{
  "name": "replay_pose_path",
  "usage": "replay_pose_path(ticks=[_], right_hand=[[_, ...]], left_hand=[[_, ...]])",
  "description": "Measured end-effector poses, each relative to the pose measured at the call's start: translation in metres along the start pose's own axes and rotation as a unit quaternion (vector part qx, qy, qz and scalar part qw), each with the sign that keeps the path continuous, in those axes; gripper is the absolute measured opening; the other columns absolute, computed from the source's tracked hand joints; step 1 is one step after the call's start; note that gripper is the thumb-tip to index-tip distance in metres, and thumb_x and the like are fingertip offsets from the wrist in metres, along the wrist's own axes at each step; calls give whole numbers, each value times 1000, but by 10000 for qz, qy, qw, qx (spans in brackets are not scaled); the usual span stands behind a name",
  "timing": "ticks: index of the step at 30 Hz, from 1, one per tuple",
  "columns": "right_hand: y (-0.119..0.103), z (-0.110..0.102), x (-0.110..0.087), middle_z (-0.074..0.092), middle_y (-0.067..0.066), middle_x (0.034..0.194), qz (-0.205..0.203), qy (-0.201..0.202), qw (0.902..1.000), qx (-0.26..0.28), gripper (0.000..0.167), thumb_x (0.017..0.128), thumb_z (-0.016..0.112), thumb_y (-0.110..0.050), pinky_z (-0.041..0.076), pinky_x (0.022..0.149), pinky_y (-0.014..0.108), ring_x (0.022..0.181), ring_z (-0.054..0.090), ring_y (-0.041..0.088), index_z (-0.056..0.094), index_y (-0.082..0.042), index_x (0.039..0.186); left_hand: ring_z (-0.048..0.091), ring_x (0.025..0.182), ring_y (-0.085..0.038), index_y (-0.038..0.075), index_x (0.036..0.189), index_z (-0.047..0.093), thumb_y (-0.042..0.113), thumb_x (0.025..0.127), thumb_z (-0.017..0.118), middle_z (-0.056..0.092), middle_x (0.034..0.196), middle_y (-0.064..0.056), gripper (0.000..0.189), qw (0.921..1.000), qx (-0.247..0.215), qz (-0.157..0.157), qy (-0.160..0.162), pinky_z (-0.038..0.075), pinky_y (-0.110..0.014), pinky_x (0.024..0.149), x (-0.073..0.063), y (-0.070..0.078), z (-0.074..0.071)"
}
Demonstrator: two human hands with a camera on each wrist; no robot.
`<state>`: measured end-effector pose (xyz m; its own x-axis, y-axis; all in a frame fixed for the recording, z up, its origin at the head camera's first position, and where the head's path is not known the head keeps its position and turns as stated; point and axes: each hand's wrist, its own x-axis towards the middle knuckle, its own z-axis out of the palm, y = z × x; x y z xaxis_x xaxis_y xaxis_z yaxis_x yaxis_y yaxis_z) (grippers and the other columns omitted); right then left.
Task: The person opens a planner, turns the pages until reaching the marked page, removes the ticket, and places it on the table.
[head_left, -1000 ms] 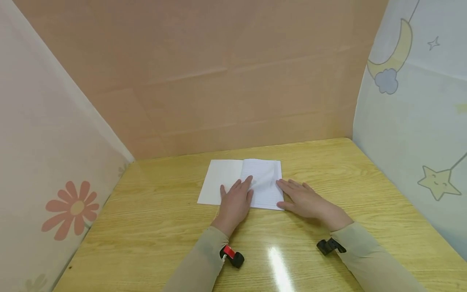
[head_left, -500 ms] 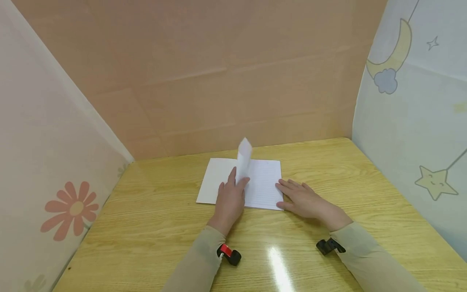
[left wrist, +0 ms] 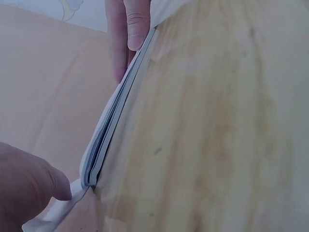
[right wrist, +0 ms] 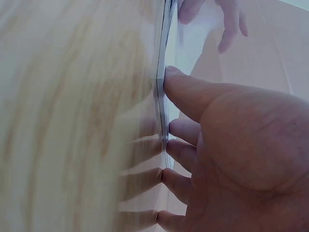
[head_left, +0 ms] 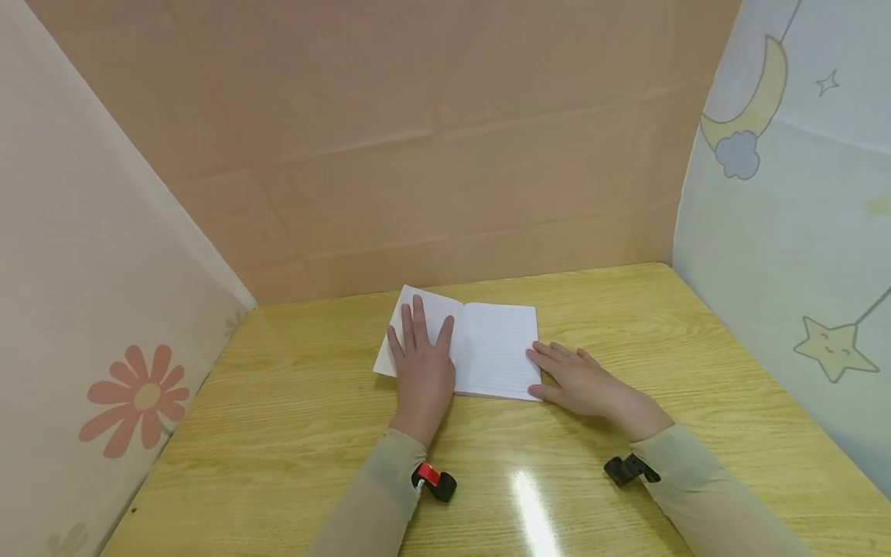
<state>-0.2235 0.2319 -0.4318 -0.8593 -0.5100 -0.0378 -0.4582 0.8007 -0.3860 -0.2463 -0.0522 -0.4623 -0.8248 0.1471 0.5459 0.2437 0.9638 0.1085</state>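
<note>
An open notebook [head_left: 497, 348] with faint ruled lines lies on the wooden table, its stack of page edges [left wrist: 108, 130] seen side-on in the left wrist view. My left hand [head_left: 425, 371] rests on the left-hand page with fingers straight and spread; the page's upper left corner sticks up past the fingertips. At the notebook's right edge, my right hand [head_left: 581, 381] touches the margin with its thumb and extended fingers. In the right wrist view the right thumb [right wrist: 186, 92] lies along the notebook's edge, and the other fingertips line up beside it.
The wooden table [head_left: 292, 433] reaches a brown backdrop [head_left: 445, 155] behind the notebook. Patterned white panels stand at the left [head_left: 104, 232] and right [head_left: 786, 232]. Each wrist wears a small black device; light glares off the table between the forearms.
My left hand has lifted a page from the right side, swung it over upright, and laid it down on the left. My right hand has stayed at the right edge.
</note>
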Motion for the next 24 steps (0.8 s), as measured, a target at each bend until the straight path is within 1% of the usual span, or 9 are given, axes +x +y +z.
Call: replay_pose_path(ticks=[3,7,9,11,14,16,18,20,24], right_hand=[[1,0,0,37,25,174,-15,11,10000,-18,72,113,63,-42,19,123,80,159,31,55,44,2,167],[1,0,-1,37,26,173,-26,14,10000,-45,72,113,63,-42,20,123,81,159,31,55,44,2,166],[1,0,-1,37,26,173,-23,11,10000,-39,72,113,63,-42,20,123,81,159,31,55,44,2,166],[1,0,-1,37,26,173,-12,6,10000,-42,72,113,63,-42,19,123,81,159,31,55,44,2,166],[1,0,-1,37,26,173,-21,9,10000,-3,72,113,64,-42,19,123,81,159,31,55,44,2,166],[3,1,-1,38,26,173,-68,46,10000,-23,73,113,64,-44,20,122,81,158,32,56,45,2,166],[6,3,0,38,25,173,-107,104,9999,-33,74,113,63,-46,20,122,81,158,32,56,45,2,166],[10,7,1,39,25,173,-150,165,9997,-89,75,112,62,-49,21,122,81,157,33,56,46,1,166],[18,14,4,39,22,174,-153,243,9995,-110,77,112,62,-52,21,122,81,158,33,54,45,-1,167]], left_hand=[[17,166,-49,18,151,69,6,102,71,16,181,-26,51,9998,194,95,48,14,-75,128,1,-1,-1],[20,166,-46,14,146,71,8,106,69,26,178,-24,41,9978,519,151,-390,10,-70,131,1,0,-2],[32,162,-44,10,141,74,8,105,70,42,171,-23,35,9966,495,228,-622,17,-65,132,1,2,-4],[52,150,-40,7,135,76,6,106,72,60,156,-21,30,9962,216,279,-791,33,-58,129,0,5,-6],[72,124,-34,3,128,79,4,105,74,77,131,-15,24,9944,-452,286,-911,55,-48,110,-2,9,-7],[76,115,-32,3,128,79,9,107,73,79,124,-14,22,9915,-836,221,-972,60,-45,101,-3,11,-5],[74,120,-34,3,131,78,19,109,73,77,129,-15,27,9886,-1052,140,-1068,59,-48,104,-3,13,-4],[67,133,-37,4,139,74,33,112,70,72,141,-17,40,9849,-1148,49,-1296,53,-55,112,-2,16,-3],[37,160,-41,16,162,57,61,111,58,45,172,-14,69,9714,-1187,-147,-2053,31,-75,122,-3,23,2]])
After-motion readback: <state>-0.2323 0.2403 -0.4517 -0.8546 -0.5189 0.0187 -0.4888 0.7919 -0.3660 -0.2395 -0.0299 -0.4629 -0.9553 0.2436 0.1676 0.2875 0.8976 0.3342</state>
